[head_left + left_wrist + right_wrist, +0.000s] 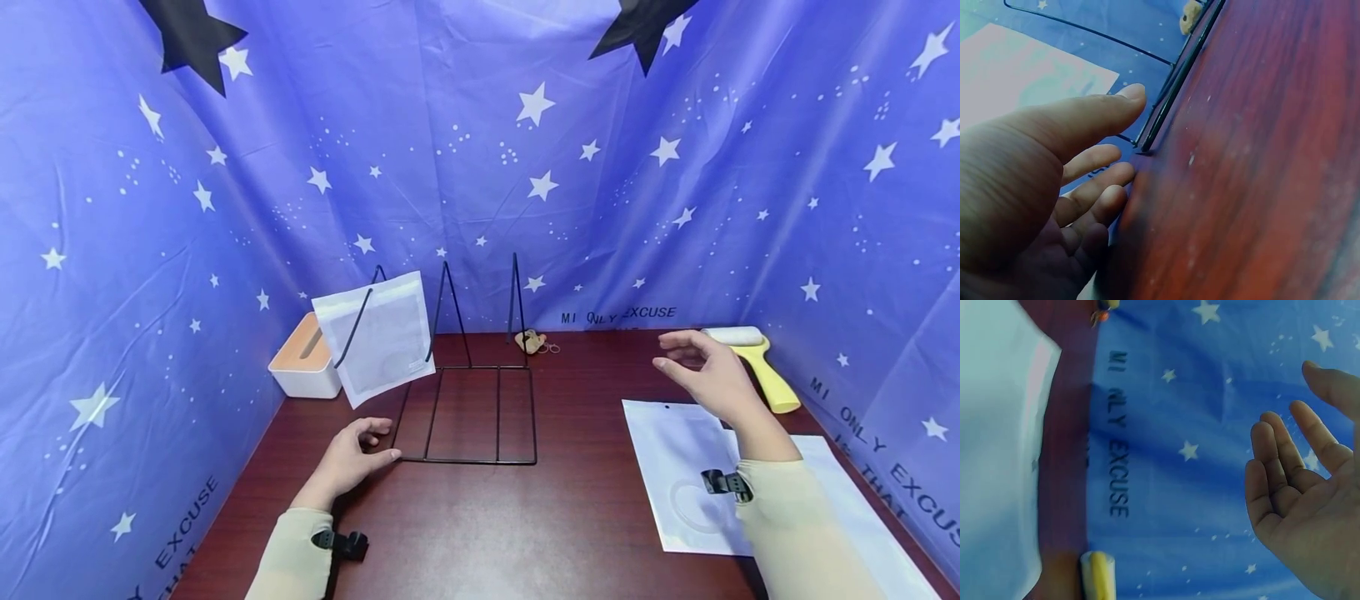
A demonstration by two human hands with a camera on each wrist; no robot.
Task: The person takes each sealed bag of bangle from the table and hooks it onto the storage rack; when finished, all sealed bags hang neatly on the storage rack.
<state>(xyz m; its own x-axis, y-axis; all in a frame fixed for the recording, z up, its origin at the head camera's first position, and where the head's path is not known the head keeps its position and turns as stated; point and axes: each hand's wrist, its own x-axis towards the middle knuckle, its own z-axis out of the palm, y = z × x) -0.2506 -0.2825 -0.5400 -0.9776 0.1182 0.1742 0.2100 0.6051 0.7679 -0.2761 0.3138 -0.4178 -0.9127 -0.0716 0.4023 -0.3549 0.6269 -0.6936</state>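
Observation:
A black wire rack (480, 461) with upright loops stands on the table. Between its left loops leans a white pouch (386, 337) with a clear-looking panel, tilted to one side. My left hand (347, 460) is beside the rack's front left corner, thumb and fingers apart and holding nothing; whether the thumb touches the wire (1175, 90) I cannot tell. On the right, my right hand (708, 379) hovers above white pouches (660, 479) lying flat, its fingers loosely bent. Nothing is in that palm (1316, 512) in the right wrist view.
A white tissue box (303, 383) with a wooden-looking lid is behind the rack's left side. A yellow-handled lint roller (772, 379) lies at the back right. Behind the rack sits a small tan trinket with a ring (531, 342). Starry blue cloth (480, 167) surrounds the table.

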